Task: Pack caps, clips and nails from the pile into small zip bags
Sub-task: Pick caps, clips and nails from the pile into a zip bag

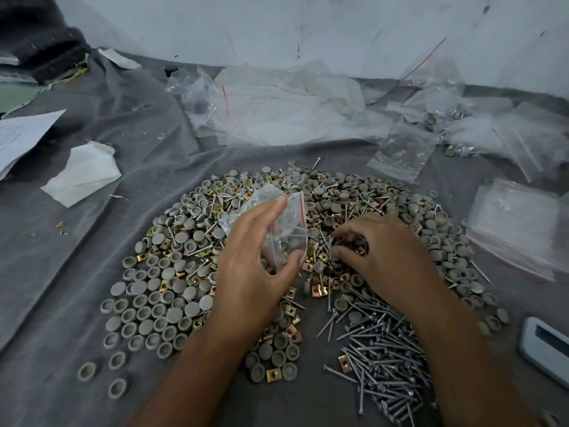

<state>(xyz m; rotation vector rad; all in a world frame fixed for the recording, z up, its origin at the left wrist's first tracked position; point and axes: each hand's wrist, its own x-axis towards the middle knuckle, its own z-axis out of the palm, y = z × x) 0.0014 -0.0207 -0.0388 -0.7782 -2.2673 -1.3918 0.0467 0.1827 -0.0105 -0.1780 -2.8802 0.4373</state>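
Note:
A wide pile of grey caps [160,291], brass square clips [318,289] and silver nails [381,349] covers the grey cloth. My left hand [252,266] holds a small clear zip bag [277,223] with a red seal line, mouth turned to the right, just above the pile. A few nails and caps show through the bag. My right hand [385,257] lies on the pile beside the bag's mouth, its fingers curled round a bunch of nails and clips.
Empty zip bags [277,109] lie heaped at the back. Filled bags [400,152] lie at the back right, a stack of flat bags [517,229] at right. White tissue [83,177] and papers [21,137] sit left. A white device [545,346] rests at the right edge.

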